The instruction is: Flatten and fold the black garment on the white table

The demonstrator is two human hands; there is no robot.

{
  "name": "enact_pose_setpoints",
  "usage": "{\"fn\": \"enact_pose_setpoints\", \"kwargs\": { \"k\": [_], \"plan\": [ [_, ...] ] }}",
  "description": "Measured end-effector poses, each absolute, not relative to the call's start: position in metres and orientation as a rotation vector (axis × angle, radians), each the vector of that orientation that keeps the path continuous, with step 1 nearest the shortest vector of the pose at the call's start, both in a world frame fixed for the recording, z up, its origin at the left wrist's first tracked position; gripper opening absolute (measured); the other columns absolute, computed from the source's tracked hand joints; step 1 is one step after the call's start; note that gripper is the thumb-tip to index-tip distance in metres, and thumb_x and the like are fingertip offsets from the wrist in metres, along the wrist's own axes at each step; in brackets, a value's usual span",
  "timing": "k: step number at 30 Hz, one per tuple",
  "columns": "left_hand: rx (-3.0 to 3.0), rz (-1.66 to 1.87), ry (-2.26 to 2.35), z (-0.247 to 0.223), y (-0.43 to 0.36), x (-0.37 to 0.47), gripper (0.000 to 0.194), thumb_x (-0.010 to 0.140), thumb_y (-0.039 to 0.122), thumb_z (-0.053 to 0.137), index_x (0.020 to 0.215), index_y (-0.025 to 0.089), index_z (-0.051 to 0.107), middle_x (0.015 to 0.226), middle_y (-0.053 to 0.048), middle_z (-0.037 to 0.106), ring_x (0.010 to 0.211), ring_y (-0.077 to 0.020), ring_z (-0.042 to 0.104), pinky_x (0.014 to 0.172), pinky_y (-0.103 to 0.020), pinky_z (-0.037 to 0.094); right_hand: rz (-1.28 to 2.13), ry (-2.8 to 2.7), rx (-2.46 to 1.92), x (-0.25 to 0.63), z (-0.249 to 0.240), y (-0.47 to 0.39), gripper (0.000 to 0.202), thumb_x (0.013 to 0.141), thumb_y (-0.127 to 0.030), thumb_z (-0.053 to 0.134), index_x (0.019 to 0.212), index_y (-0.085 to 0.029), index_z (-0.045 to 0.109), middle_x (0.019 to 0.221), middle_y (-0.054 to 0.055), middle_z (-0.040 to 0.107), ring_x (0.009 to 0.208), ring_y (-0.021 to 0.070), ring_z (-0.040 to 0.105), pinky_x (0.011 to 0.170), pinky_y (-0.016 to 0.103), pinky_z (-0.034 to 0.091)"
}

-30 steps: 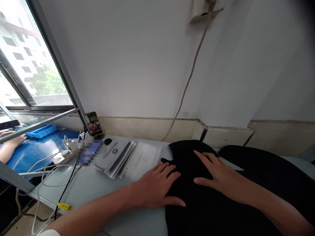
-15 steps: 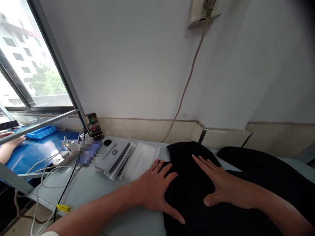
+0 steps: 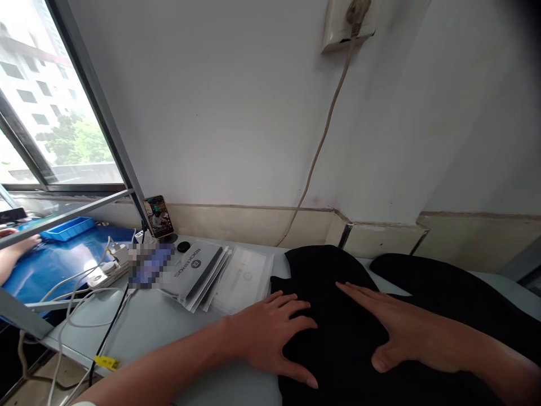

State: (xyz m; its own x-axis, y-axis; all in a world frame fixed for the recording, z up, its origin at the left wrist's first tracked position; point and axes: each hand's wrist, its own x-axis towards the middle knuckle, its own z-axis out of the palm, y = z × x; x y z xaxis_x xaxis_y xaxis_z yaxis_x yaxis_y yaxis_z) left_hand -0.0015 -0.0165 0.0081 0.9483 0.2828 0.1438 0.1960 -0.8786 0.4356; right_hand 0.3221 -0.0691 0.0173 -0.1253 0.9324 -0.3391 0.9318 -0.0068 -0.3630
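Grey wall (image 3: pixel 236 113) behind a pale table (image 3: pixel 160 321), window (image 3: pixel 46 118) off to the far side. Landmark: the black cloth (image 3: pixel 338 338), biggest thing on the table, spread flat and running off the lower frame edge; a second black piece (image 3: pixel 443 287) lies just beyond it, toward the wall. Both hands are on the cloth, palms down, fingers spread, gripping nothing. Left hand (image 3: pixel 270 332) sits at the cloth's window-side edge, thumb on the fabric, heel partly on bare table. Right hand (image 3: pixel 406 332) lies flat near the cloth's middle, fingers pointing at the left hand.

Judgement: this is smoothing or pressing flat. To do it well, keep the palms flat, stroke from the middle out toward the edges, pin the edge with the left hand so the fabric doesn't bunch, and use no pinching.

Beside the cloth, window side: a stack of packets (image 3: pixel 220 276), close but apart. Farther that way: phone (image 3: pixel 158 215) propped upright, power strip (image 3: pixel 105 272) with white cables. Above the cloth: wall socket (image 3: pixel 344 25), cord (image 3: pixel 316 152) hanging down. Another person's hand (image 3: pixel 14 248) rests on a blue mat (image 3: pixel 63 256), well apart.
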Motion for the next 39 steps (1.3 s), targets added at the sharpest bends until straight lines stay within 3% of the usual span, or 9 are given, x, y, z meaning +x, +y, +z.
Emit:
{"fn": "enact_pose_setpoints", "kwargs": {
  "k": [7, 11, 15, 20, 24, 26, 29, 35, 39],
  "plan": [
    [2.672, 0.217, 0.371, 0.012, -0.016, -0.001, 0.107, 0.075, 0.081, 0.074, 0.16, 0.027, 0.038, 0.17, -0.013, 0.032, 0.158, -0.0442, 0.02, 0.127, -0.069, 0.013, 0.873, -2.238, -2.136, 0.305, 0.036, -0.076, 0.123, 0.071, -0.055, 0.078, 0.171, -0.019, 0.015, 0.176, 0.007, 0.003, 0.162, 0.0326, 0.008, 0.13, 0.044, 0.021],
    [2.664, 0.183, 0.375, 0.013, -0.015, 0.0, 0.116, 0.067, 0.087, 0.074, 0.16, 0.028, 0.037, 0.171, -0.013, 0.03, 0.159, -0.0456, 0.018, 0.126, -0.07, 0.012, 0.822, -2.225, -2.154, 0.293, 0.049, -0.07, 0.107, 0.079, -0.073, 0.067, 0.163, -0.014, 0.038, 0.169, 0.017, 0.038, 0.151, 0.0413, 0.041, 0.12, 0.048, 0.042],
    [2.627, 0.261, 0.411, 0.022, -0.016, 0.003, 0.103, 0.075, 0.082, 0.073, 0.156, 0.028, 0.042, 0.158, -0.014, 0.049, 0.146, -0.0417, 0.044, 0.125, -0.062, 0.027, 0.471, -2.177, -1.99, 0.29, 0.038, -0.057, 0.067, 0.098, -0.068, 0.04, 0.138, -0.019, 0.062, 0.139, 0.015, 0.066, 0.13, 0.0378, 0.059, 0.107, 0.049, 0.05],
    [2.675, 0.465, 0.62, 0.029, -0.001, 0.011, 0.039, 0.111, 0.043, 0.042, 0.145, 0.026, 0.048, 0.143, -0.009, 0.059, 0.129, -0.0276, 0.056, 0.111, -0.045, 0.046, 0.5, -2.234, -1.966, 0.291, 0.025, -0.049, 0.076, 0.094, -0.067, 0.051, 0.156, -0.023, 0.048, 0.156, 0.014, 0.051, 0.14, 0.0417, 0.048, 0.112, 0.054, 0.045],
    [2.848, 0.383, 0.918, 0.018, 0.034, 0.03, 0.059, 0.097, 0.008, 0.048, 0.153, 0.017, 0.034, 0.149, -0.017, 0.051, 0.124, -0.0319, 0.056, 0.099, -0.046, 0.05, 0.722, -2.271, -1.99, 0.293, 0.035, -0.053, 0.097, 0.084, -0.066, 0.067, 0.164, -0.023, 0.035, 0.166, 0.014, 0.038, 0.151, 0.0449, 0.033, 0.117, 0.055, 0.04],
    [2.875, 0.303, 1.064, 0.012, 0.052, 0.042, 0.065, 0.091, 0.009, 0.056, 0.152, 0.017, 0.036, 0.142, -0.016, 0.058, 0.122, -0.0343, 0.057, 0.097, -0.047, 0.05, 0.752, -2.267, -1.98, 0.295, 0.038, -0.054, 0.1, 0.08, -0.064, 0.071, 0.164, -0.024, 0.035, 0.165, 0.014, 0.039, 0.152, 0.0447, 0.031, 0.119, 0.056, 0.037],
    [2.866, 0.33, 1.09, 0.009, 0.071, 0.057, 0.048, 0.09, 0.01, 0.057, 0.137, 0.022, 0.052, 0.124, -0.009, 0.069, 0.119, -0.0312, 0.06, 0.098, -0.044, 0.047, 0.759, -2.243, -1.96, 0.298, 0.034, -0.055, 0.101, 0.078, -0.063, 0.074, 0.163, -0.026, 0.035, 0.16, 0.014, 0.046, 0.151, 0.044, 0.034, 0.119, 0.057, 0.037],
    [2.825, 0.432, 1.197, 0.01, 0.088, 0.053, 0.034, 0.094, 0.01, 0.051, 0.125, 0.021, 0.054, 0.121, -0.01, 0.066, 0.12, -0.0306, 0.058, 0.106, -0.047, 0.04, 0.752, -2.185, -2.041, 0.304, 0.027, -0.059, 0.108, 0.077, -0.065, 0.072, 0.163, -0.015, 0.031, 0.161, 0.021, 0.043, 0.149, 0.0438, 0.039, 0.117, 0.052, 0.043],
    [2.749, 0.369, 1.178, 0.014, 0.092, 0.041, 0.042, 0.085, 0.011, 0.063, 0.124, 0.021, 0.054, 0.121, -0.01, 0.064, 0.117, -0.0302, 0.057, 0.099, -0.043, 0.047, 0.698, -2.175, -1.99, 0.3, 0.03, -0.061, 0.102, 0.081, -0.067, 0.07, 0.164, -0.02, 0.032, 0.163, 0.018, 0.044, 0.149, 0.0432, 0.041, 0.116, 0.055, 0.043]
  ]
}}
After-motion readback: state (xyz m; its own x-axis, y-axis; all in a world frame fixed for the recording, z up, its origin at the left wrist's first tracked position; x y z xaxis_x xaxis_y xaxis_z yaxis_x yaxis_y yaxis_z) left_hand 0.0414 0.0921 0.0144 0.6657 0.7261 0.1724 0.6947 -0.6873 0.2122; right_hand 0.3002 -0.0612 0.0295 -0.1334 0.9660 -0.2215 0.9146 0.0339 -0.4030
